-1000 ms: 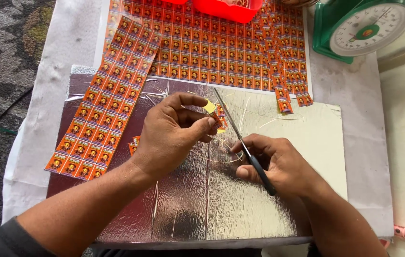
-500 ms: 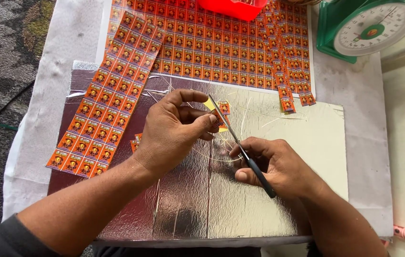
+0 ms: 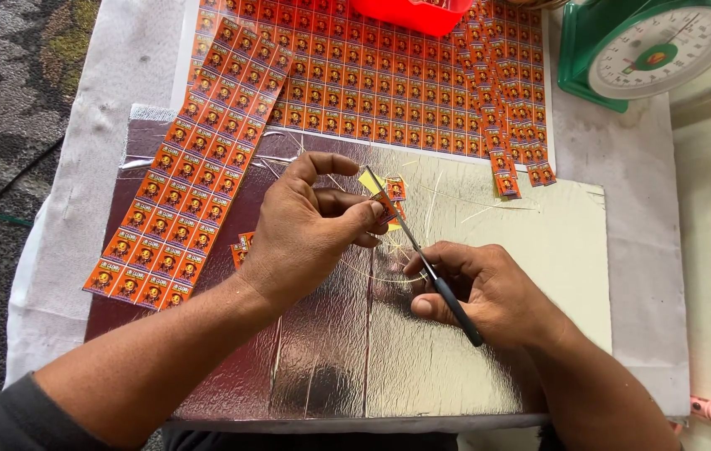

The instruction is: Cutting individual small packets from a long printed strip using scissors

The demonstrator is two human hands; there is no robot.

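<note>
- My left hand [image 3: 309, 230] at frame centre has its grip pinched shut on a small orange label [image 3: 384, 200].
- My right hand [image 3: 489, 292], lower right of centre, is clamped on a thin dark-handled blade [image 3: 426, 263] whose tip touches the label.
- Both sit over the silver foil board [image 3: 355, 351].
- Label strip [image 3: 192, 167] lies left; green scale [image 3: 652, 46] is upper right.

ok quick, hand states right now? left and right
Left hand: closed, pinching a small orange label.
Right hand: closed around a thin dark-handled tool, its tip at the label.
</note>
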